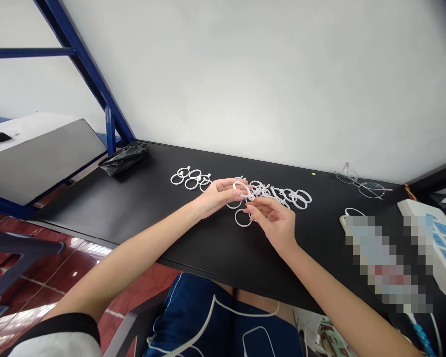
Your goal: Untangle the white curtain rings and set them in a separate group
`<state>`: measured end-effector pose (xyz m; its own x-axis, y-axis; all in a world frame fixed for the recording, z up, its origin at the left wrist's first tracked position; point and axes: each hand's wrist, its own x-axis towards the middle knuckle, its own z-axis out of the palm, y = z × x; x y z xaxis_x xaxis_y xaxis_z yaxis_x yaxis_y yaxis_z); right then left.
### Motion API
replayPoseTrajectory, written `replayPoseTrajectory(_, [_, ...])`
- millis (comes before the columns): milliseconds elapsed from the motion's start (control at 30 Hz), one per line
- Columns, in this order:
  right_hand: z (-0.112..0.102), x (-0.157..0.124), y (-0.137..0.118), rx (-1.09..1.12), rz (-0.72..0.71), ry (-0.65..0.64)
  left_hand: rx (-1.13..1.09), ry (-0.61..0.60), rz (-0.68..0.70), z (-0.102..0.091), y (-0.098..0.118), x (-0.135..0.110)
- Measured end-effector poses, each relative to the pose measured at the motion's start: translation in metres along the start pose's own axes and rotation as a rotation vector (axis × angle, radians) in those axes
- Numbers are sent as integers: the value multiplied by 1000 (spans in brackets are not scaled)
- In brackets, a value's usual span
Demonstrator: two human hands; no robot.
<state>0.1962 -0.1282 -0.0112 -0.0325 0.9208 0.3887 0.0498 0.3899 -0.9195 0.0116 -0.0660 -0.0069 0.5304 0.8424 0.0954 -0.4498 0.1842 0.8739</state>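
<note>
My left hand (216, 197) is closed on a white curtain ring (241, 184), held between thumb and fingers just above the black table. My right hand (278, 222) is closed in a pinch at the lower right of the same ring, by its small eyelet. What exactly lies between the right fingertips is partly hidden. Below them shows another white ring (237, 221), and I cannot tell if it touches the right hand. Behind and to the right lies a loose pile of white rings (301, 200). A smaller group of rings (177, 179) is left of my left hand.
On the black table (134, 208), a crumpled black plastic bag (124, 158) lies at the left. Eyeglasses (371, 190), a blurred-out phone (382, 263) with a cable and a white power strip (444, 248) are at the right. A wall stands behind the table.
</note>
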Motion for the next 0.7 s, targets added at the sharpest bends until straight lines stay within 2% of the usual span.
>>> replayPoseTrajectory(267, [-1, -1, -1, -10, 20, 16, -21, 31, 6, 2, 2, 0])
replayPoseTrajectory(700, [2, 2, -7, -18, 31, 36, 1, 164, -84, 8, 2, 3])
